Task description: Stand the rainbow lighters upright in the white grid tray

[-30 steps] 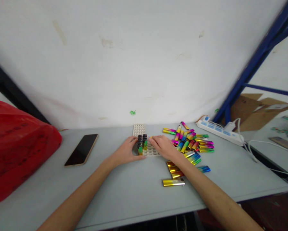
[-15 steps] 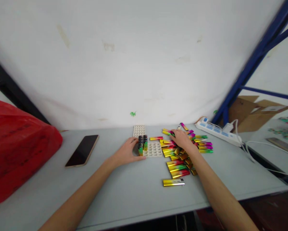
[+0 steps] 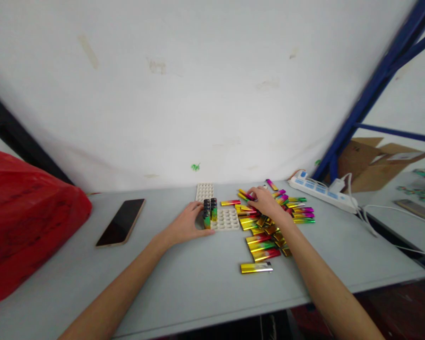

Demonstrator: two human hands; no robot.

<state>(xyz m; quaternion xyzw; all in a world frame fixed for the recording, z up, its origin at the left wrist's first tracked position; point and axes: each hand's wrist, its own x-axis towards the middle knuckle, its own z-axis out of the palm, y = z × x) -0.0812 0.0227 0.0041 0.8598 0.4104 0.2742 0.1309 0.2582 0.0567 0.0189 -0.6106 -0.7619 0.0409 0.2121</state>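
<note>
Head view: the left hand (image 3: 184,224) curved wide round the tray's end; the right hand (image 3: 267,203) reached into loose lighters (image 3: 256,247).
The left thumb touched the white tray (image 3: 229,220), beside upright lighters (image 3: 214,212); the right fingertips touched lighters, whether gripping I couldn't tell. The right hand and forearm hid part of the pile. A phone (image 3: 122,222) lay left on the counter (image 3: 198,283).

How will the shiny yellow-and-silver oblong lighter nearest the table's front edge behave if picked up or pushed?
The shiny yellow-and-silver oblong lighter is probably stiff, given its straight outline. Its glossy surface suggests it may be slippery. Lying flat on the grey table, it would likely slide rather than tip.
</note>
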